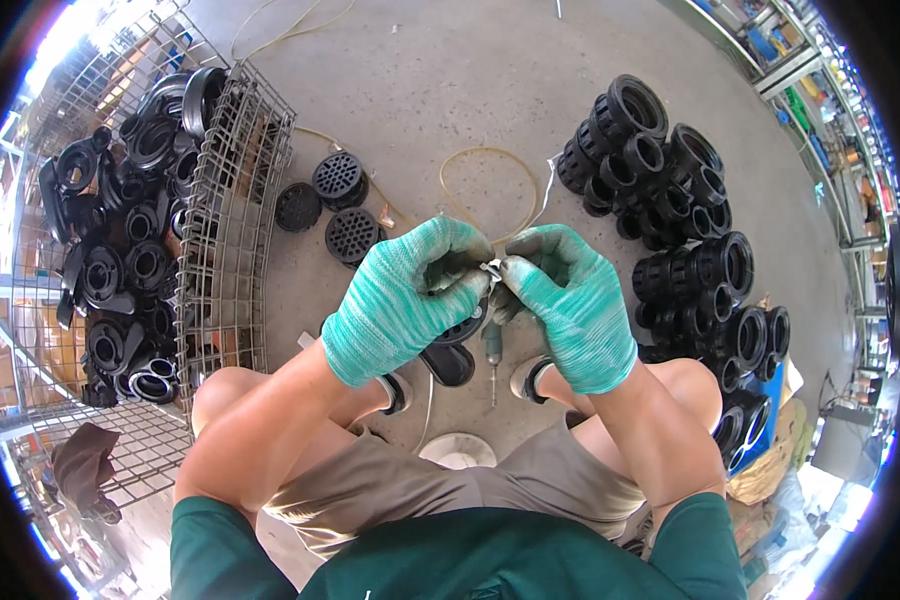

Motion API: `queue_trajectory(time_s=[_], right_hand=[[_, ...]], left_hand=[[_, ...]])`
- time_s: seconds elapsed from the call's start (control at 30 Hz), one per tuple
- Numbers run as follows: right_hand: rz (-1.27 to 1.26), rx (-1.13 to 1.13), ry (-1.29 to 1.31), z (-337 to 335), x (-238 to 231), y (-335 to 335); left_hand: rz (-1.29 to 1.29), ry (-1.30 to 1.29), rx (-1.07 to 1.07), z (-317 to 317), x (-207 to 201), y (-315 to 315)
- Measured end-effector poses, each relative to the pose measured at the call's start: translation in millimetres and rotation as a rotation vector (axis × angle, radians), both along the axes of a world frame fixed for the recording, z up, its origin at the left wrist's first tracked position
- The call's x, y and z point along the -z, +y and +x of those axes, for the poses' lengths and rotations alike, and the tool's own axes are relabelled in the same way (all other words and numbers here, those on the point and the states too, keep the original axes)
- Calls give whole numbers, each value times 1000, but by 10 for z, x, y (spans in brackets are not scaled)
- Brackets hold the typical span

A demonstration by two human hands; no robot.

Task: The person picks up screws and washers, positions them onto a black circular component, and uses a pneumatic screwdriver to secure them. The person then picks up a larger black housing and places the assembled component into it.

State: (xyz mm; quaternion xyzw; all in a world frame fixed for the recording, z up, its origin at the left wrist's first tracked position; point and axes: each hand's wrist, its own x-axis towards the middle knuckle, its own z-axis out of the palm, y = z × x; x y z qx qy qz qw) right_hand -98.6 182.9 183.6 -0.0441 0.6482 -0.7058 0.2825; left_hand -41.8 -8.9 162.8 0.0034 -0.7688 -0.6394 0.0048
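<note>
My left hand [410,295], in a green knitted glove, is closed in a pinch in front of my chest. My right hand [567,300], gloved alike, meets it fingertip to fingertip. Between the two pinches sits a small silvery piece [493,270], too small and too covered to tell its kind. Below the hands a black plastic part [450,365] with a rounded end lies on the floor, half hidden by my left glove. To its right is a green screwdriver-like power tool [493,345], its thin bit pointing toward me.
A wire cage [235,220] full of black plastic fittings [105,275] stands at the left. Black round grates [352,235] lie beside it. Stacks of black rings [690,270] stand at the right. A yellowish hose [448,165] loops across the floor ahead. Shelving [795,75] lines the far right.
</note>
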Motion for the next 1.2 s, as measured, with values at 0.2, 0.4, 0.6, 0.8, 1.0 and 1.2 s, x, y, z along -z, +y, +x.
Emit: queue_trajectory(time_s=[0.2, 0.4, 0.6, 0.8, 1.0, 1.2], right_hand=[[121, 1, 179, 16, -40, -5], [45, -6, 145, 42, 28, 2], [66, -69, 197, 27, 69, 49], [83, -202, 51, -18, -36, 73], [-36, -87, -90, -46, 23, 85], [-261, -61, -252, -9, 243, 98]], left_hand=[[102, -131, 41, 9, -59, -33], [44, -135, 35, 6, -45, -18], [65, -151, 59, 19, -69, -7], [-188, 93, 63, 33, 41, -29], [556, -215, 94, 60, -70, 21], [172, -48, 84, 87, 57, 113]])
